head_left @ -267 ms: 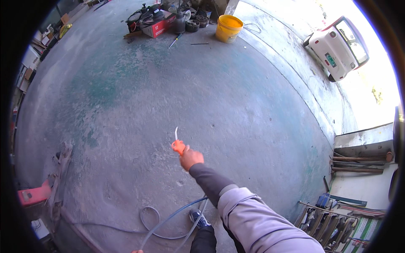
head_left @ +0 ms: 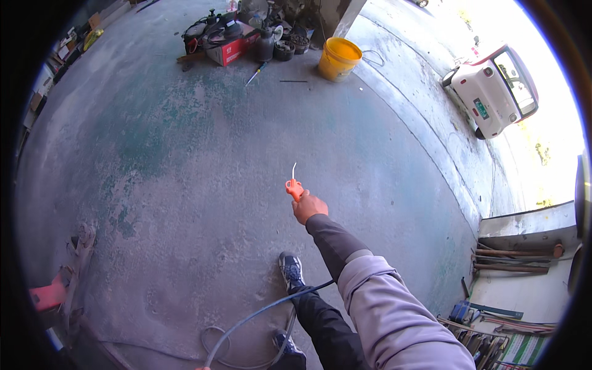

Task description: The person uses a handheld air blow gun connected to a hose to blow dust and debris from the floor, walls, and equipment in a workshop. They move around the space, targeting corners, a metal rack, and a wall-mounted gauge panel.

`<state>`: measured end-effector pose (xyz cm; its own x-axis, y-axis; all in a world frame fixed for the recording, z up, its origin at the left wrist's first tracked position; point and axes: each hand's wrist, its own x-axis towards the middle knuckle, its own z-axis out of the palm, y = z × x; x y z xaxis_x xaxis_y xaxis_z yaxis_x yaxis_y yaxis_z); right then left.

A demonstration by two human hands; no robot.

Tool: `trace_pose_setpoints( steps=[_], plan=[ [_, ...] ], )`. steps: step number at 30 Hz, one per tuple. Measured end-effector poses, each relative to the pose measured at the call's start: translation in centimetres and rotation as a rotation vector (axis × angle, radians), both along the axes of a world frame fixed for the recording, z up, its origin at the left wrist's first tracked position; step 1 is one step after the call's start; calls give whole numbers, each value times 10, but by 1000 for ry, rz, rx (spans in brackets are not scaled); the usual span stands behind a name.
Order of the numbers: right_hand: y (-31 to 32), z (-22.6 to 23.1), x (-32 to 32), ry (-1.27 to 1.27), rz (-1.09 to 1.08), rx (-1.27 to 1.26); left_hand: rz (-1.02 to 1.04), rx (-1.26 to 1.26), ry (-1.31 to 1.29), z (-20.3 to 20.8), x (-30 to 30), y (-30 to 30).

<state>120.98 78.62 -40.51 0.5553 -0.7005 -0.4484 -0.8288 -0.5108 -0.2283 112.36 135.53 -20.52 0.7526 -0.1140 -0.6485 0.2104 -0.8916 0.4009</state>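
Note:
My right hand is closed round the grip of an orange air blow gun, held out over the floor. Its thin, pale nozzle points away from me and bends slightly at the tip. A grey-blue air hose arcs from under my right forearm down to the lower edge. There a sliver of my left hand shows, closed at the hose; most of that hand is cut off. Loops of the hose hang or lie near my shoes, and I cannot tell which.
A yellow bucket stands far ahead, beside a red box, a sprayer bottle and a screwdriver. A white car is parked outside. At right are long-handled tools and a tool rack. Something red sits left.
My right hand has moved right and a little farther forward with the air blow gun. The view has shifted, and one leg has stepped forward. The hose has swung along.

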Motion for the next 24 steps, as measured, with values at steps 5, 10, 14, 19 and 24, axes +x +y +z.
trace_pose_setpoints(
  steps=[5, 10, 14, 19, 24],
  plan=[
    [-114, 8, 70, 37, -134, -57, -56, 4, -42, -18, 76, -82],
    [-219, 28, 91, 56, -250, -140, -114, -22, -76, -17, 136, -155],
    [-263, 52, 82, -63, -267, -191, -152, -42, -56, -11, 172, -187],
    [-257, 80, 56, -135, -310, -143, -195, -63, -92, 3, 192, -192],
    [-182, 78, -9, -231, -204, -169, -259, -144, -193, 15, 201, -169]
  ],
)
